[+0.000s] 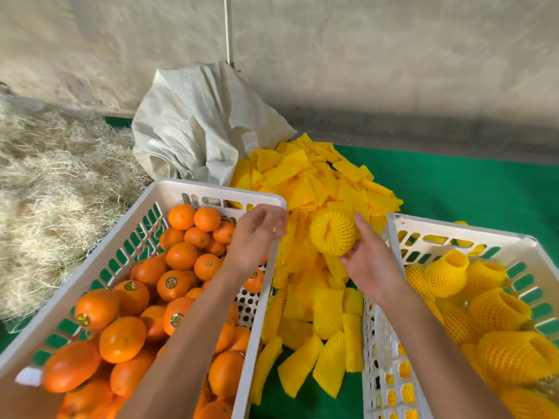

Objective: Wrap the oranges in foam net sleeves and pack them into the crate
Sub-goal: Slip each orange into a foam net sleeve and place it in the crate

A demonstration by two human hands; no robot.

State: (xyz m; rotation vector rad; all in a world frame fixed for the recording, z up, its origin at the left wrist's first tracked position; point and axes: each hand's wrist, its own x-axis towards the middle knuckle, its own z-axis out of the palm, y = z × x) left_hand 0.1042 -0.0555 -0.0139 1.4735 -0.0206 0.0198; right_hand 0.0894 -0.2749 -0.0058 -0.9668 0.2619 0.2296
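We have a wrapped orange [332, 234] in our right hand [370, 261], cupped from below and behind with the thumb up along its right side and the fingertips under it, so it sits just above the loose pile of flat foam net sleeves [314, 189] that lies between our two hands. Our left hand [257, 234] is empty and loosely spread, fingers relaxed, hovering over the far right corner of the crate of bare oranges [169, 285] that runs under our left forearm. The packing crate [393, 234] sits just to the right of our right hand, already holding several sleeved oranges [447, 273]. We judge the fruit to be fairly heavy for its size, firm and round, so it wants a full cupping grip and not a pinch. The foam net should help here: it is soft, springy and a little grippy, far less slick than the waxy bare skin (those shiny stickered ones to our left would roll more readily). The weak point, we think, is the sleeve itself, which can slide off the open ends, so we would hold around the middle of the netted body, fingers pressing the mesh against the fruit, and set it down gently among the others, not drop it.
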